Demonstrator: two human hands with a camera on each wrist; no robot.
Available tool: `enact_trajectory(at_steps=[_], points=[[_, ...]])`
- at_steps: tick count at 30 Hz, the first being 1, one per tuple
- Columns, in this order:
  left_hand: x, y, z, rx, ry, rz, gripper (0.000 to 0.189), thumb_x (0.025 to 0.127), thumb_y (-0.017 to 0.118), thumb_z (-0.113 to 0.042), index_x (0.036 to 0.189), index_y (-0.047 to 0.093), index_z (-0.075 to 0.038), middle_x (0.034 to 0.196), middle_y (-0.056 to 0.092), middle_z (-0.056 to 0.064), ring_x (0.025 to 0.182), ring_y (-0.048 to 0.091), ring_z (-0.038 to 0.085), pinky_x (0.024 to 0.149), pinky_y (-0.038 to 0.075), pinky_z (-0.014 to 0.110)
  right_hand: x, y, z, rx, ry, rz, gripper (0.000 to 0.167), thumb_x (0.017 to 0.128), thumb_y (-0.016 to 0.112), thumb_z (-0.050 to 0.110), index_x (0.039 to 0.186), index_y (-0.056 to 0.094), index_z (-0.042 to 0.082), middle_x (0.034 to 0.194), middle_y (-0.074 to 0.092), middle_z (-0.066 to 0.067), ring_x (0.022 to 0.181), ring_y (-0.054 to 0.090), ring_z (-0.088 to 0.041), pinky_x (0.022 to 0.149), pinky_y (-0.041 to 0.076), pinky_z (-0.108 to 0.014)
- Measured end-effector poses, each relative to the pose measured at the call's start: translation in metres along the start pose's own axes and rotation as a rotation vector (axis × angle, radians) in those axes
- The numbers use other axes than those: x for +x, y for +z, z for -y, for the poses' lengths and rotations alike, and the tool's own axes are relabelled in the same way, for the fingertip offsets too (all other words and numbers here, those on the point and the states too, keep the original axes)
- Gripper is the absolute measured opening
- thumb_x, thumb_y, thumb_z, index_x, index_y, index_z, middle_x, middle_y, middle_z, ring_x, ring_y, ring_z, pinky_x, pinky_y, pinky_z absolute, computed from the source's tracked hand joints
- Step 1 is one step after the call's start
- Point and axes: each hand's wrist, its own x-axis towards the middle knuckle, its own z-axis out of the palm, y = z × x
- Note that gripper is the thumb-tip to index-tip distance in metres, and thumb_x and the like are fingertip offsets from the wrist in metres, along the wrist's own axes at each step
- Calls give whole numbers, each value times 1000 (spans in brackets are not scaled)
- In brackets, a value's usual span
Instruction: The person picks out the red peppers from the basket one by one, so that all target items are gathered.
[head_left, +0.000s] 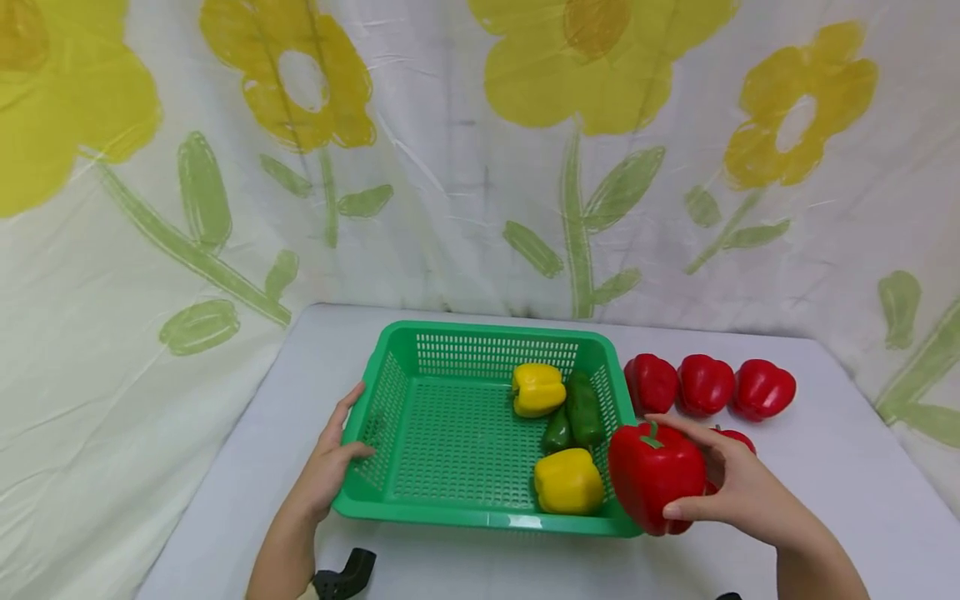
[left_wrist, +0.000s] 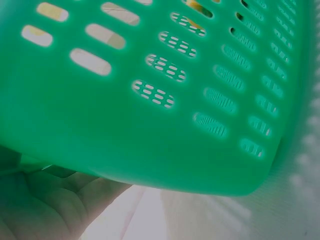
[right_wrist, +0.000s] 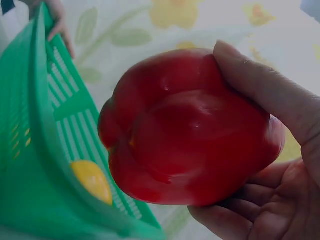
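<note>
A red bell pepper is held between the thumb and fingers of my right hand, at the right front corner of the green plastic basket. In the right wrist view the same pepper shows its lobed underside. My left hand grips the basket's left rim, its thumb over the edge and its fingers along the outside. Inside the basket, on the right, lie two yellow bell peppers and two green peppers.
Three red bell peppers stand in a row right of the basket. Another red pepper is partly hidden behind my right hand. A white table carries everything, with a flower-painted cloth hanging behind. A black object shows near my left forearm.
</note>
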Motion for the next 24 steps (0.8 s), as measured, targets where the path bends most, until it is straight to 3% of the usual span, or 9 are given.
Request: enact_trajectory(at_steps=[4, 16, 21, 24], points=[[1, 2, -1, -2, 2, -2, 85, 80, 45, 6, 149, 12, -31, 157, 5, 8, 134, 22, 31, 92, 34, 34, -13, -10, -10, -29, 24, -35, 76, 74, 71, 4, 140, 34, 7, 117, 52, 14, 101, 55, -5, 66, 55, -36], [-2, 2, -2, -7, -5, 1, 85, 81, 44, 6, 150, 11, -31, 156, 5, 11, 130, 28, 32, 88, 37, 33, -45, -55, -33, -278, 190, -170, 75, 77, 70, 8, 141, 32, 8, 108, 51, 28, 89, 55, 0, 62, 55, -32], [-1, 2, -2, -1, -6, 0, 84, 81, 44, 6, 150, 11, -30, 157, 6, 10, 131, 27, 32, 89, 36, 33, -49, -71, -34, -347, 338, -178, 81, 80, 70, 16, 142, 23, -3, 117, 56, -6, 87, 54, -3, 63, 55, -34], [-1, 2, -2, 3, -6, 2, 84, 81, 44, 5, 150, 10, -30, 157, 5, 10, 132, 26, 32, 90, 36, 34, -50, -79, -36, -399, 378, -190, 83, 79, 71, 19, 142, 21, -7, 119, 50, -28, 85, 54, -7, 63, 55, -35]])
